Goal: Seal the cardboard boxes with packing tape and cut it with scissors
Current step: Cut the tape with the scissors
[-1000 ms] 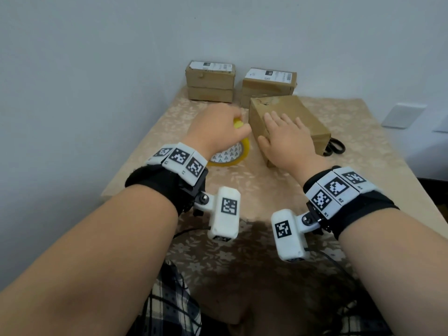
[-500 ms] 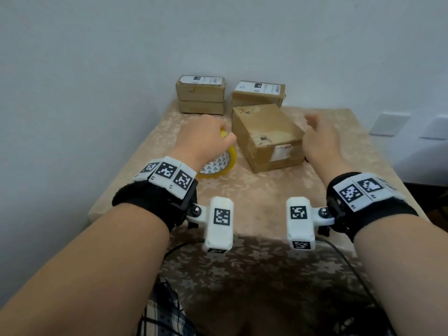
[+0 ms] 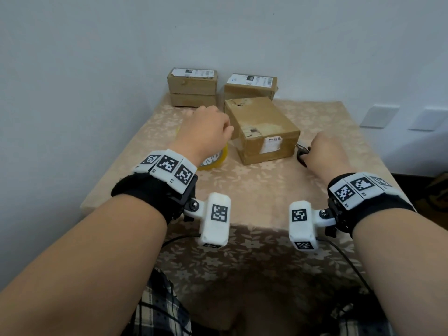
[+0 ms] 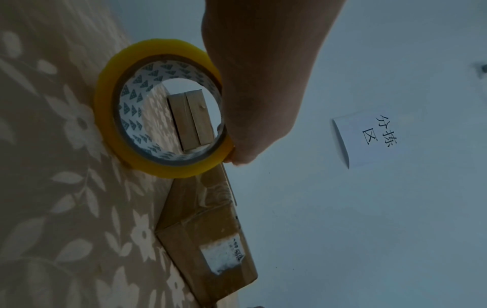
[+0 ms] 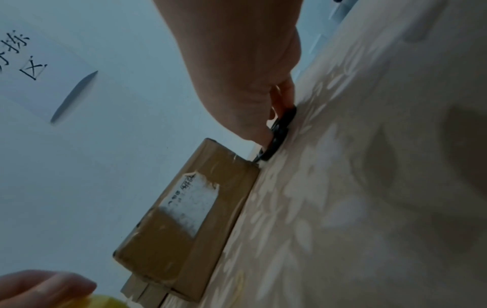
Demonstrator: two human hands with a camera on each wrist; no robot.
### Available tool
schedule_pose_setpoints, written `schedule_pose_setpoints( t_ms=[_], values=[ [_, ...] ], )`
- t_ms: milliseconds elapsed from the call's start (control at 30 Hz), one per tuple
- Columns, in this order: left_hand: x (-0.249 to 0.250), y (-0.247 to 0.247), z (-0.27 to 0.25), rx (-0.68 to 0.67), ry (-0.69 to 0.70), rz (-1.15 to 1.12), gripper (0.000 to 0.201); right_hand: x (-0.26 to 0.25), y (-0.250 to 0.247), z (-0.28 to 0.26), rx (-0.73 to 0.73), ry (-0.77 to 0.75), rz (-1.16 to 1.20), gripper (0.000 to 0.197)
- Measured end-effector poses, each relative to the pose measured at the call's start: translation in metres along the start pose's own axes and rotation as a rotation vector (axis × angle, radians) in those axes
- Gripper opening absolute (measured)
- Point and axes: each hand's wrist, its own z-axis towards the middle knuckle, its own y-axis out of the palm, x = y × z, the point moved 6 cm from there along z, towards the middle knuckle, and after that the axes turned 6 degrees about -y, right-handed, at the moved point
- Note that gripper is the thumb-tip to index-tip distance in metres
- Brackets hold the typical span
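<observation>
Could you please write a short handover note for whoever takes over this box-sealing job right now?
Left hand: grips the yellow tape roll, standing on edge on the table, left of the nearest box.
Right hand: fingers closing on the black scissors, which lie on the table right of that box.
Two more boxes sit by the wall.
Done: no fresh tape strip visible.
Left: tape the boxes, cut each strip.

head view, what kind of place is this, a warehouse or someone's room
Probably a small makeshift parcel-packing corner in an ordinary room, not a warehouse. Labelled cardboard boxes sit on a table with a floral cloth against a plain wall; a paper sign with handwritten characters hangs there, and wall sockets show.
</observation>
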Motion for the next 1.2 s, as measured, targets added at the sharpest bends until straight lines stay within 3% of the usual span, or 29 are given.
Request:
schedule_pose_setpoints(
  t_ms=[67,200,333,433,533,600,667,767,867,1033,1200],
  values=[
    [0.0,0.0,0.0,-0.007,-0.017,0.006,0.03,0.0,-0.003,-0.004,-0.029,0.009,0.003,0.023],
    [-0.001,0.0,0.001,-0.038,-0.029,0.017,0.026,-0.005,-0.016,-0.01,-0.015,-0.014,-0.056,0.016],
    [-0.003,-0.001,-0.001,-0.056,-0.042,0.045,0.025,-0.015,-0.048,-0.023,0.186,0.007,0.05,0.025],
    [-0.003,-0.001,-0.005,-0.087,-0.044,0.092,0.03,-0.036,-0.069,-0.033,0.311,-0.068,0.257,0.036],
    [-0.006,0.0,-0.009,-0.168,-0.043,0.112,0.043,-0.063,-0.058,-0.041,0.089,-0.085,0.65,0.047],
    [-0.008,-0.001,-0.012,-0.203,-0.036,0.127,0.053,-0.085,-0.044,-0.047,-0.075,-0.109,0.763,0.04],
    [-0.009,-0.003,-0.014,-0.2,-0.032,0.121,0.052,-0.102,-0.037,-0.05,-0.078,-0.197,0.685,0.032],
    [-0.011,-0.005,-0.017,-0.191,-0.019,0.082,0.048,-0.114,-0.036,-0.047,0.065,-0.287,0.399,0.039],
    [-0.015,-0.005,-0.018,-0.171,0.002,0.038,0.047,-0.119,-0.036,-0.04,0.185,-0.308,0.285,0.043],
    [-0.022,-0.004,-0.014,-0.169,0.037,0.006,0.047,-0.135,-0.014,-0.027,0.101,-0.287,0.154,0.052],
    [-0.02,-0.003,-0.013,-0.186,0.064,-0.018,0.045,-0.134,-0.013,-0.018,0.076,-0.259,0.151,0.048]
  ],
)
